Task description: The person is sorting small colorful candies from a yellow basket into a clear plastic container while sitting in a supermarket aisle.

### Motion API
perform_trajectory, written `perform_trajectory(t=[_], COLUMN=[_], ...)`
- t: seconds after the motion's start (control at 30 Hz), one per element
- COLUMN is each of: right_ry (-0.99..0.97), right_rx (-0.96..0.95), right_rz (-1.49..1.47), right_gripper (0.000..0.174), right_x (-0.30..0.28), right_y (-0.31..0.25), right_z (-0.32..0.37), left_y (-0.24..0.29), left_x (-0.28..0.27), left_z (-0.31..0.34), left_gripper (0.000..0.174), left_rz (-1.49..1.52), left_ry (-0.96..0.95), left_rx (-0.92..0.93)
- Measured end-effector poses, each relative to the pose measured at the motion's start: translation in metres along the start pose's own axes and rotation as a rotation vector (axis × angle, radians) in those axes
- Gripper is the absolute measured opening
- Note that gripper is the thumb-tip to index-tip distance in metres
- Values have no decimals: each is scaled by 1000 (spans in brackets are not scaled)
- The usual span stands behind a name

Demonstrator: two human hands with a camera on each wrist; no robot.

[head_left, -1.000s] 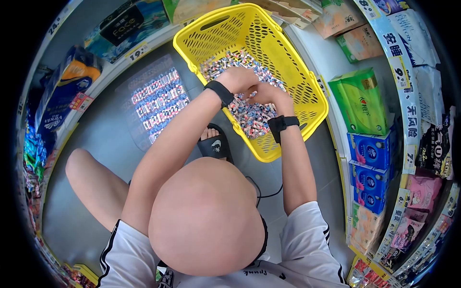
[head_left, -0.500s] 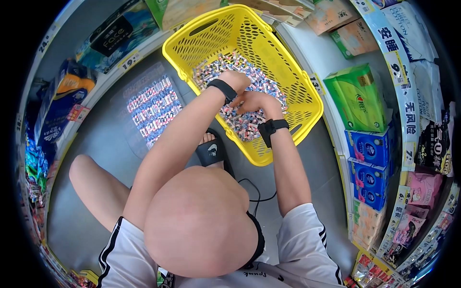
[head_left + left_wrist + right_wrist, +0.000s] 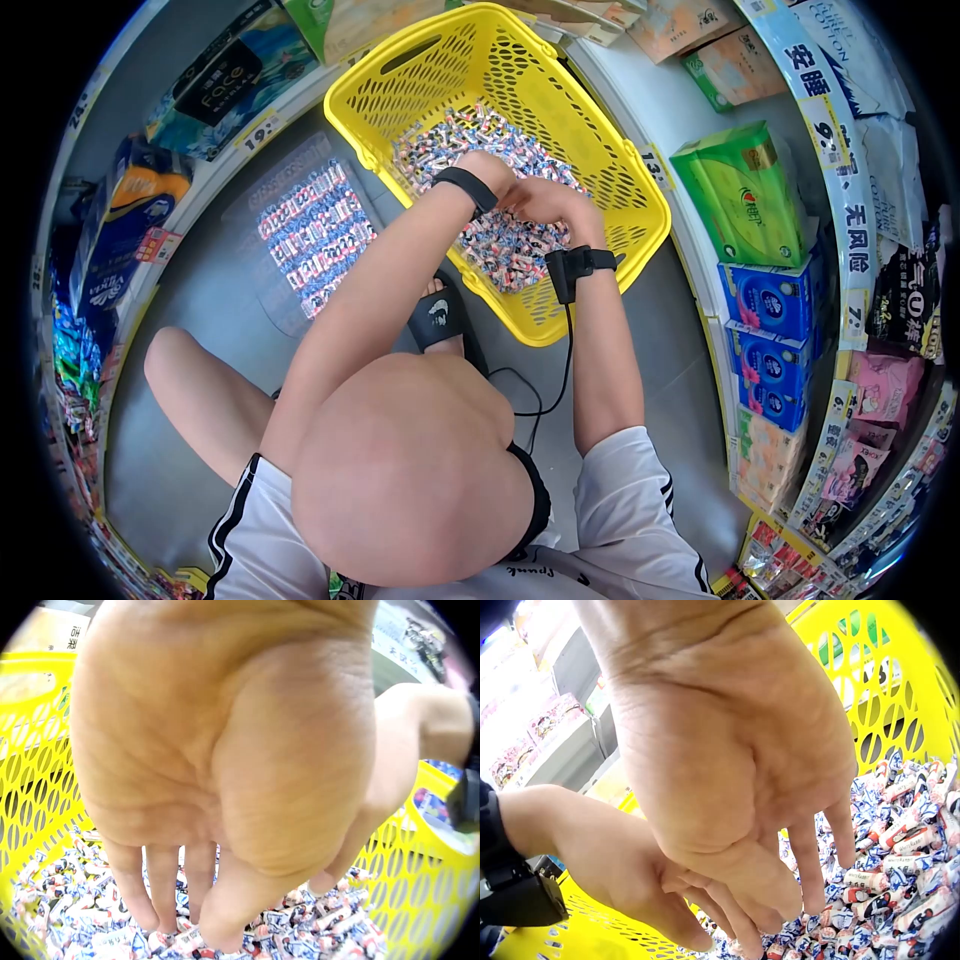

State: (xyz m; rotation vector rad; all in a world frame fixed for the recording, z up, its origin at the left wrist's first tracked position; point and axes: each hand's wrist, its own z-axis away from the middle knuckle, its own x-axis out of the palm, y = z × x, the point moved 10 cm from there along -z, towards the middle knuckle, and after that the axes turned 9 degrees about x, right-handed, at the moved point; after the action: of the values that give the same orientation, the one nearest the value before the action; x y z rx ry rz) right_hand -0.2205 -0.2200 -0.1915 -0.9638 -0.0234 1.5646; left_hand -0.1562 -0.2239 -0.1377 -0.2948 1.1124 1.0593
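Many small wrapped candies (image 3: 510, 245) (image 3: 300, 930) (image 3: 907, 862) cover the bottom of a yellow basket (image 3: 620, 190). Over them, inside the basket, my left hand (image 3: 485, 172) (image 3: 225, 750) points its loosely extended fingers down, with the tips touching the candies. Close beside it is my right hand (image 3: 550, 203) (image 3: 735, 765), fingers relaxed and angled down towards the pile. The hands overlap in the head view, and whether they touch is unclear. Neither palm shows a candy held in it.
Left of the basket, a clear tray (image 3: 245, 225) on the floor holds rows of the same candies. A sandalled foot (image 3: 440, 315) is near the basket's lower edge. A black cable (image 3: 568, 360) hangs from the right wrist device. Shelves of tissue packs (image 3: 745, 200) stand on both sides.
The basket and tray sit slightly further left in the head view. My right hand reached lower and left among the candies half a second ago, and is now higher beside my left.
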Motion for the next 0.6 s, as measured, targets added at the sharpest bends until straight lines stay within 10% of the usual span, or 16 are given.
perform_trajectory(t=[0.4, 0.6], right_ry=[93, 314], right_rx=[292, 145], right_rz=[-129, -215], right_gripper=[39, 47], right_x=[-32, -49], right_y=[-6, -16], right_z=[34, 30], left_y=[11, 4], left_x=[-1, -10], left_z=[-1, 11], left_gripper=[19, 19], left_rz=[95, 172], left_ry=[68, 158], left_rx=[43, 36])
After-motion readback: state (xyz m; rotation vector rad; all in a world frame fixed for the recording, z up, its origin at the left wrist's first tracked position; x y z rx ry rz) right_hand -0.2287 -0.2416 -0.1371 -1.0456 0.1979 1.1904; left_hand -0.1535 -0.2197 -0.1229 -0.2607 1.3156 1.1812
